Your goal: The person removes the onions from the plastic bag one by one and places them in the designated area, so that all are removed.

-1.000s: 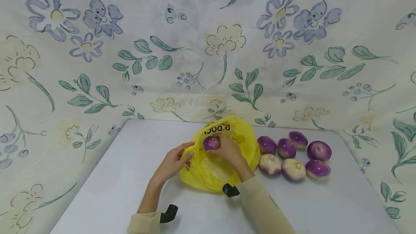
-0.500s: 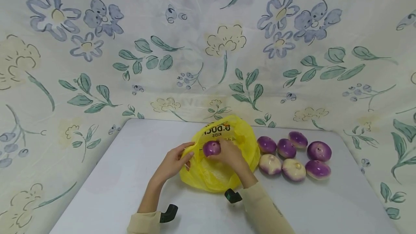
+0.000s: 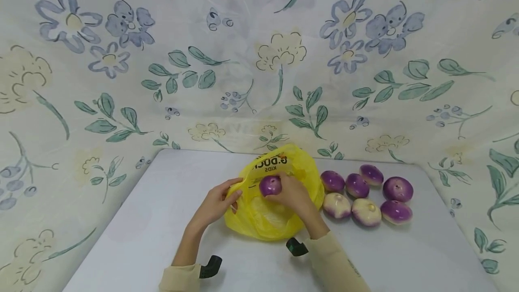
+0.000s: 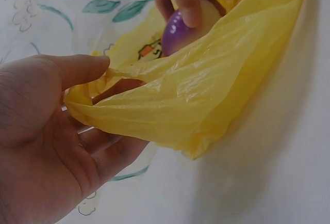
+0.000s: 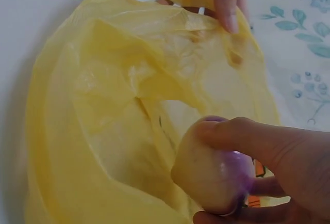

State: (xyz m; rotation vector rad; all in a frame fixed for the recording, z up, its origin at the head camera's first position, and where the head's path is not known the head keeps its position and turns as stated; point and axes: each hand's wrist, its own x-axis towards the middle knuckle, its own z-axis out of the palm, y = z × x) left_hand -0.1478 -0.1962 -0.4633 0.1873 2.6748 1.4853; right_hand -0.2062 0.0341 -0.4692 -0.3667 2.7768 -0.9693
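My left hand (image 3: 218, 203) holds the rim of a yellow plastic bag (image 3: 259, 226) at its left side. In the left wrist view, the thumb of that left hand (image 4: 56, 131) lies along the bag's edge and its fingers are behind the film. My right hand (image 3: 293, 192) grips a glossy purple and white turnip (image 3: 270, 186) over the bag's open mouth. In the right wrist view, thumb and fingers close around the turnip (image 5: 211, 172), its pale pointed end facing the bag's inside. Whether the turnip touches the film is hard to tell.
Several more turnips (image 3: 357, 185) lie in a cluster just right of the bag, two with pale ends up (image 3: 366, 212). All rest on a white table (image 3: 146, 211). A floral cloth (image 3: 243, 57) rises behind the table's far edge.
My right hand and the turnip have come slightly nearer to me, then slightly right, with the right sleeve shifting right as well. My left hand has stayed at the bag's rim.
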